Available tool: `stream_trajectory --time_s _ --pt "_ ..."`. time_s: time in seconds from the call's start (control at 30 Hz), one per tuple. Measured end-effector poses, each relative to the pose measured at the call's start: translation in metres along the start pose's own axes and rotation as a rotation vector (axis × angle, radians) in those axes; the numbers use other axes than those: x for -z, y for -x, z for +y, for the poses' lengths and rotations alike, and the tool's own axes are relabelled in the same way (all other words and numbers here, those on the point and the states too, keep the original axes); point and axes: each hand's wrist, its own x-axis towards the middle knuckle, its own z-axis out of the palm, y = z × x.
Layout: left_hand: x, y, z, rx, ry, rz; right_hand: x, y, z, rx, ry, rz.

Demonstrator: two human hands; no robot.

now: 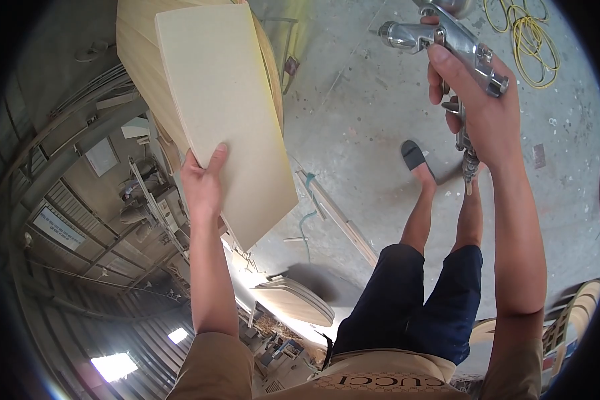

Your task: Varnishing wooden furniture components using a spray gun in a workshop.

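Note:
My left hand (203, 180) grips the lower edge of a pale cream rectangular board (223, 113), holding it up and tilted at the upper left. Behind the board stands a stack of similar light wooden panels (137, 47). My right hand (477, 110) is closed around the grip of a shiny metal spray gun (440, 40) at the upper right, its nozzle pointing left toward the board. A gap of bare concrete floor (360, 133) shows between gun and board. My legs in dark blue shorts (413, 300) are below.
A coiled yellow hose (530, 37) lies on the floor at the upper right. A long wooden strip (337, 217) rests on the concrete. A curved wooden panel (293, 300) lies lower centre. Machinery and metal shed walls (113, 220) fill the left side.

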Motion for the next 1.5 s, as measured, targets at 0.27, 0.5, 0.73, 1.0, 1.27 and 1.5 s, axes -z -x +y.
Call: stream_trajectory --time_s 0.27,0.5,0.73,1.0,1.27,1.5 --pt "0.001 0.001 0.000 -0.003 -0.031 0.008 0.009 0.044 0.018 -0.182 -0.050 -0.171" --pt "0.000 0.000 0.001 -0.015 -0.045 0.017 0.020 0.077 0.029 -0.229 -0.036 -0.218" --pt "0.000 0.000 0.000 -0.002 -0.044 0.022 0.014 0.042 0.009 -0.128 -0.102 -0.118" --pt "-0.001 0.001 0.003 -0.003 -0.056 0.018 0.009 0.036 0.008 -0.055 -0.064 -0.033" --pt "-0.004 0.002 0.006 -0.019 -0.020 0.005 0.013 0.089 0.029 -0.257 -0.044 -0.212" --pt "0.014 0.004 -0.003 -0.051 0.023 -0.018 0.047 0.149 0.053 -0.327 -0.040 -0.325"
